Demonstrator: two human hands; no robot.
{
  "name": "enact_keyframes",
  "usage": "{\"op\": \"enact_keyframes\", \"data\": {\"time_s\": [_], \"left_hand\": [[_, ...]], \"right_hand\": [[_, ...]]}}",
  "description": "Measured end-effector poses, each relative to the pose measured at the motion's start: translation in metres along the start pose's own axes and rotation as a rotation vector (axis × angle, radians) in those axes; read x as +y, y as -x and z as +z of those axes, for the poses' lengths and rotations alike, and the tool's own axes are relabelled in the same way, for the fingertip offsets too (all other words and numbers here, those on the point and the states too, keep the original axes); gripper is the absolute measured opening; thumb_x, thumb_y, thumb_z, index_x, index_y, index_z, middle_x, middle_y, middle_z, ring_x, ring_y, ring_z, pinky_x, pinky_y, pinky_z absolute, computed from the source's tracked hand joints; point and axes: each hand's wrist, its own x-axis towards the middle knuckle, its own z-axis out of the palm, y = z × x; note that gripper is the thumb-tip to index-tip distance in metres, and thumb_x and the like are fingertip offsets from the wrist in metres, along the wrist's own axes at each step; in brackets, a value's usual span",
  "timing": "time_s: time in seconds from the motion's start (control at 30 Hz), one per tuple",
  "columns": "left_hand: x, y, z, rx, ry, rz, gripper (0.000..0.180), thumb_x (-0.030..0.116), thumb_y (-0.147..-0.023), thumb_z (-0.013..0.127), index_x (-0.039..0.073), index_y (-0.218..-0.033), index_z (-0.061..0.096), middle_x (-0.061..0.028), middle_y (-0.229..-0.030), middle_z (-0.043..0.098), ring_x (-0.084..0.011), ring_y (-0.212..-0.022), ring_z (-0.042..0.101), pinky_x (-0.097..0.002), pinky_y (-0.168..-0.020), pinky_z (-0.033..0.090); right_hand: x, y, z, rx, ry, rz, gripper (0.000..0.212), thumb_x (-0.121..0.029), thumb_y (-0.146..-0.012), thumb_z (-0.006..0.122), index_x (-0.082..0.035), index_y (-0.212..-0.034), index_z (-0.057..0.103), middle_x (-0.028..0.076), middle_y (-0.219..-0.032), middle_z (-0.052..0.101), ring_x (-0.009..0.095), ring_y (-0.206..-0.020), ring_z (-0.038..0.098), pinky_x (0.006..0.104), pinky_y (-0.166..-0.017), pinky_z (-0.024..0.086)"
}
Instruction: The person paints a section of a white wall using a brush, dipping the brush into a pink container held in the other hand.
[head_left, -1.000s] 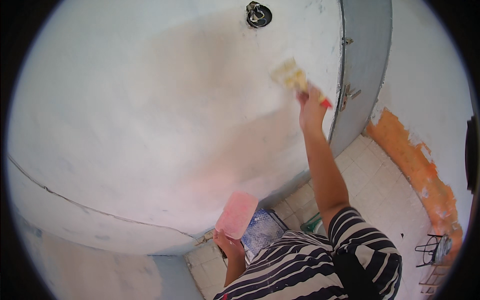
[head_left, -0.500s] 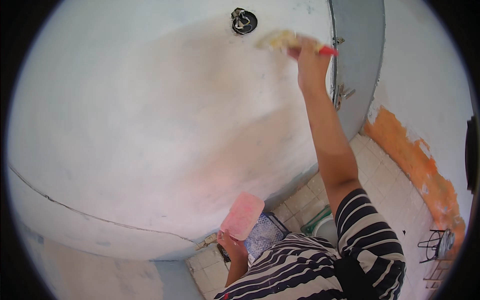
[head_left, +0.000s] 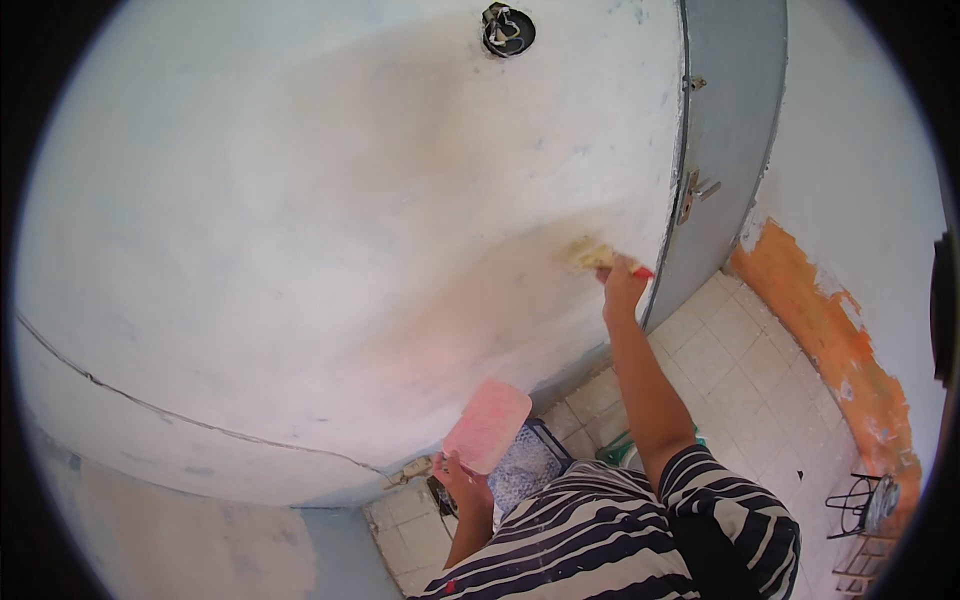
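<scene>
My right hand (head_left: 624, 284) grips a paintbrush (head_left: 590, 252) with pale yellowish bristles and a red handle. The bristles are at the whitish wall (head_left: 430, 220), low and close to the door frame; blur hides whether they touch it. At the lower middle, my left hand (head_left: 466, 488) is closed on the near end of a pink rectangular plastic tub (head_left: 487, 425) smeared with white. The tub is held tilted close to the wall's foot.
A grey door (head_left: 735, 130) with a metal handle (head_left: 706, 188) stands right of the wall. Wires poke from a round black box (head_left: 508, 31). Below lie a blue speckled platform (head_left: 525, 458) and floor tiles (head_left: 705, 345). A cable (head_left: 230, 431) runs along the wall. A chair (head_left: 868, 505) stands lower right.
My right hand has brought the paintbrush down the wall, from beside the black box to about the door handle's level or lower. My left hand still holds the tub in nearly the same place.
</scene>
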Motion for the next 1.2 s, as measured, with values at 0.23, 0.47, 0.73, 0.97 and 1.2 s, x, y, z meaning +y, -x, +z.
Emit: {"op": "enact_keyframes", "data": {"time_s": [0.23, 0.47, 0.73, 0.97, 1.2], "left_hand": [[-0.007, -0.004, -0.01, -0.003, -0.045, 0.032, 0.047, 0.019, -0.094, 0.058, 0.014, -0.132, 0.032, -0.0057, -0.113, 0.048, -0.0145, -0.097, 0.052, -0.0365, -0.085, 0.051], [-0.007, 0.003, -0.01, -0.014, -0.032, 0.077, 0.041, 0.02, -0.097, 0.052, 0.009, -0.131, 0.031, -0.0134, -0.132, 0.047, -0.0274, -0.122, 0.051, -0.047, -0.093, 0.052], [-0.008, 0.005, -0.019, 0.055, -0.031, 0.029, 0.047, 0.018, -0.096, 0.055, 0.009, -0.133, 0.029, -0.0123, -0.132, 0.045, -0.024, -0.118, 0.052, -0.0402, -0.096, 0.048], [-0.005, 0.012, -0.008, 0.008, -0.057, 0.004, 0.047, 0.02, -0.095, 0.056, 0.01, -0.133, 0.03, -0.0117, -0.129, 0.048, -0.0229, -0.117, 0.052, -0.0388, -0.095, 0.049], [-0.013, 0.014, -0.017, 0.033, -0.03, 0.033, 0.049, 0.02, -0.096, 0.056, 0.011, -0.135, 0.028, -0.0105, -0.129, 0.047, -0.0225, -0.117, 0.052, -0.0395, -0.094, 0.05]], "right_hand": [[-0.222, -0.01, 0.167, -0.381, 0.12, -0.591, 0.024, -0.012, -0.095, 0.053, 0.009, -0.099, 0.064, 0.016, -0.091, 0.069, 0.023, -0.072, 0.068, 0.0352, -0.069, 0.059], [-0.15, -0.033, 0.12, -0.388, -0.261, -0.368, 0.028, -0.017, -0.096, 0.054, 0.005, -0.113, 0.06, 0.014, -0.109, 0.065, 0.023, -0.092, 0.067, 0.0357, -0.08, 0.056], [0.055, 0.003, -0.03, -0.031, 0.072, 0.038, 0.017, -0.015, -0.092, 0.06, 0.002, -0.093, 0.063, 0.009, -0.084, 0.067, 0.015, -0.071, 0.064, 0.0306, -0.063, 0.054], [-0.169, 0.011, 0.131, -0.35, -0.223, -0.381, 0.017, -0.01, -0.094, 0.059, 0.005, -0.101, 0.059, 0.014, -0.096, 0.065, 0.02, -0.078, 0.068, 0.0335, -0.07, 0.06], [-0.02, -0.02, 0.03, -0.263, -0.267, -0.187, 0.031, -0.022, -0.096, 0.055, 0.004, -0.113, 0.057, 0.013, -0.109, 0.064, 0.023, -0.098, 0.066, 0.0362, -0.086, 0.055]]}}
